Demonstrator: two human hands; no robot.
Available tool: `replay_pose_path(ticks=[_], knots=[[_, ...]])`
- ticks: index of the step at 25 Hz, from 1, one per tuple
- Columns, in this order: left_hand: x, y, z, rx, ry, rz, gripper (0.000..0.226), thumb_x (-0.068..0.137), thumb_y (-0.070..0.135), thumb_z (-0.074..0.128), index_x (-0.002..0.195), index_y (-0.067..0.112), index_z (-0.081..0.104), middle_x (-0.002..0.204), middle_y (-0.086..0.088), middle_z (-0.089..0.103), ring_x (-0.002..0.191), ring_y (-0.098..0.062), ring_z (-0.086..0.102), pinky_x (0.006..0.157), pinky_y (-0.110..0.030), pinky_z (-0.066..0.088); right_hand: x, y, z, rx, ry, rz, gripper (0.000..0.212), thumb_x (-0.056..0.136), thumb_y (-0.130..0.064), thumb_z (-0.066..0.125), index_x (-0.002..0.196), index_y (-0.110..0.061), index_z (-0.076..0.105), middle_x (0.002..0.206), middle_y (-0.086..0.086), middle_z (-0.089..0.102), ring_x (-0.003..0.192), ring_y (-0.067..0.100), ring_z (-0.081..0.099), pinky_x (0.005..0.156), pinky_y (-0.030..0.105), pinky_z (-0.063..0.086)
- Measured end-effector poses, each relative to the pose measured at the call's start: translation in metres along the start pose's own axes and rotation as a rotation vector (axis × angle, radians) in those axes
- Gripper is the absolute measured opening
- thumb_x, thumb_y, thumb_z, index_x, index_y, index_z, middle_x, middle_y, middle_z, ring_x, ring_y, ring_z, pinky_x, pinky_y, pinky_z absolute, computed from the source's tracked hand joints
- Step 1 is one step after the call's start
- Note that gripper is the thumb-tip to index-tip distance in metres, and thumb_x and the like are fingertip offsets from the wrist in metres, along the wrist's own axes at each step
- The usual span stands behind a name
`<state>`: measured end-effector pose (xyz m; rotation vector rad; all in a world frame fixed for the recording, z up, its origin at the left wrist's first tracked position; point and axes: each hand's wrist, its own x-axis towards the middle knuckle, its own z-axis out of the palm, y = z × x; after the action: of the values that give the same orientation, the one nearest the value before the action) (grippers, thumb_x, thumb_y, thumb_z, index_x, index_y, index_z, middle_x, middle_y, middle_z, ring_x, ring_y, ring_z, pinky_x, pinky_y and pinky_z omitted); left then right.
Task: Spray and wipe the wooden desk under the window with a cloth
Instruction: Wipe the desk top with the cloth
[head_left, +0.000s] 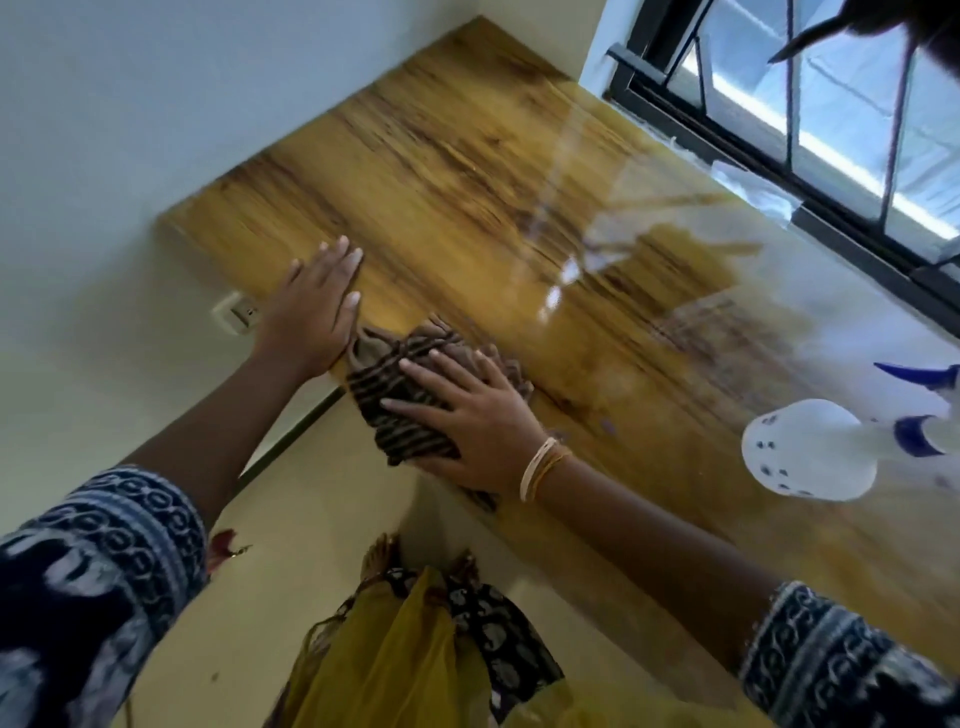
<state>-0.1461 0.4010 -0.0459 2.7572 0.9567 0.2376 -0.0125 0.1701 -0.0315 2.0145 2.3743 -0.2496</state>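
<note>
A person stood at a glossy wooden desk (467, 171) that ran beneath a black-framed window (831, 130), seen from a camera on their head. Their right hand (467, 421) lay flat, fingers straight and spread, pressing a bunched brown striped cloth (400, 379) onto the desk's near edge. Just beside the cloth, the left hand (317, 306) rested open and flat on the wood at the same edge, its fingers straight and holding nothing. The two hands lay close together but did not touch. Thin bangles (543, 467) circled the right wrist. Well to the right, a translucent white spray bottle (810, 449) with a blue trigger stood on the desk, apart from both hands. A wall socket (239, 313) showed on the pale wall below the desk's left end.
</note>
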Motion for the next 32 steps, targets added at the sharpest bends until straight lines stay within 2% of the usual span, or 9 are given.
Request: replay_pose_path(ticks=[2, 7, 10, 17, 20, 22, 25, 27, 32], knots=[[-0.003, -0.003, -0.001, -0.022, -0.006, 0.000, 0.057, 0.098, 0.032, 0.024, 0.150, 0.010, 0.031, 0.158, -0.011, 0.028, 0.147, -0.027, 0.024, 0.117, -0.046, 0.019, 0.007, 0.042, -0.006, 0.006, 0.056, 0.045, 0.065, 0.090, -0.070, 0.037, 0.149, -0.043, 0.033, 0.162, -0.004, 0.025, 0.149, 0.026, 0.021, 0.118, 0.056, 0.007], [-0.024, -0.023, -0.005, -0.082, -0.003, 0.042, 0.054, 0.099, 0.030, 0.031, 0.148, 0.008, 0.035, 0.157, -0.014, 0.030, 0.146, -0.031, 0.026, 0.117, -0.050, 0.021, -0.004, 0.188, -0.034, 0.094, 0.082, 0.903, 0.067, 0.091, -0.074, 0.030, 0.151, -0.045, 0.025, 0.165, -0.006, 0.014, 0.151, 0.025, 0.012, 0.116, 0.058, 0.016], [-0.039, -0.050, -0.011, -0.052, -0.001, 0.027, 0.054, 0.100, 0.033, 0.036, 0.148, 0.007, 0.033, 0.157, -0.015, 0.029, 0.145, -0.031, 0.026, 0.115, -0.052, 0.024, 0.015, 0.168, -0.041, 0.214, 0.085, 1.199, 0.073, 0.090, -0.076, 0.027, 0.154, -0.042, 0.017, 0.166, -0.002, 0.003, 0.152, 0.027, 0.001, 0.119, 0.060, 0.007], [-0.039, -0.108, -0.027, -0.018, -0.041, -0.023, 0.067, 0.096, 0.027, 0.052, 0.149, -0.003, 0.025, 0.158, -0.022, 0.022, 0.146, -0.036, 0.024, 0.111, -0.055, 0.033, 0.087, -0.033, -0.008, -0.040, 0.026, 0.416, 0.069, 0.089, -0.075, 0.021, 0.152, -0.047, 0.018, 0.164, 0.003, 0.015, 0.149, 0.033, 0.015, 0.116, 0.064, 0.013], [-0.036, -0.126, -0.034, -0.023, -0.075, -0.053, 0.070, 0.093, 0.023, 0.057, 0.150, -0.001, 0.023, 0.160, -0.018, 0.019, 0.144, -0.034, 0.028, 0.106, -0.056, 0.039, 0.098, -0.014, -0.015, -0.083, -0.031, 0.092, 0.066, 0.090, -0.072, 0.031, 0.151, -0.049, 0.017, 0.165, -0.003, 0.013, 0.151, 0.027, 0.014, 0.118, 0.056, 0.009], [-0.038, -0.135, -0.036, -0.050, -0.083, -0.016, 0.075, 0.091, 0.019, 0.059, 0.152, 0.005, 0.020, 0.163, -0.010, 0.014, 0.143, -0.032, 0.032, 0.103, -0.056, 0.043, 0.096, 0.036, -0.022, -0.018, 0.027, 0.292, 0.066, 0.090, -0.073, 0.032, 0.150, -0.049, 0.022, 0.164, -0.007, 0.015, 0.150, 0.025, 0.015, 0.118, 0.058, 0.014], [-0.043, -0.142, -0.033, -0.118, -0.118, 0.001, 0.082, 0.089, 0.017, 0.060, 0.155, 0.012, 0.013, 0.164, 0.000, 0.005, 0.138, -0.029, 0.040, 0.097, -0.051, 0.047, 0.100, 0.089, -0.033, 0.154, 0.099, 1.032, 0.072, 0.088, -0.078, 0.026, 0.152, -0.045, 0.019, 0.165, -0.004, 0.007, 0.152, 0.027, 0.007, 0.118, 0.058, 0.012], [-0.043, -0.144, -0.031, -0.117, -0.124, 0.000, 0.082, 0.089, 0.019, 0.060, 0.155, 0.014, 0.012, 0.164, 0.001, 0.004, 0.140, -0.028, 0.038, 0.098, -0.051, 0.047, 0.123, 0.089, -0.041, 0.260, 0.072, 1.301, 0.075, 0.089, -0.077, 0.024, 0.155, -0.042, 0.013, 0.166, 0.001, -0.001, 0.152, 0.031, -0.001, 0.118, 0.062, 0.005], [-0.040, -0.140, -0.032, -0.031, -0.050, 0.013, 0.064, 0.098, 0.038, 0.044, 0.152, 0.011, 0.026, 0.160, -0.011, 0.024, 0.146, -0.033, 0.023, 0.108, -0.055, 0.034, 0.169, 0.010, -0.032, 0.090, 0.019, 0.771, 0.065, 0.092, -0.073, 0.024, 0.152, -0.049, 0.015, 0.166, 0.003, 0.003, 0.151, 0.035, 0.003, 0.116, 0.065, 0.003]])
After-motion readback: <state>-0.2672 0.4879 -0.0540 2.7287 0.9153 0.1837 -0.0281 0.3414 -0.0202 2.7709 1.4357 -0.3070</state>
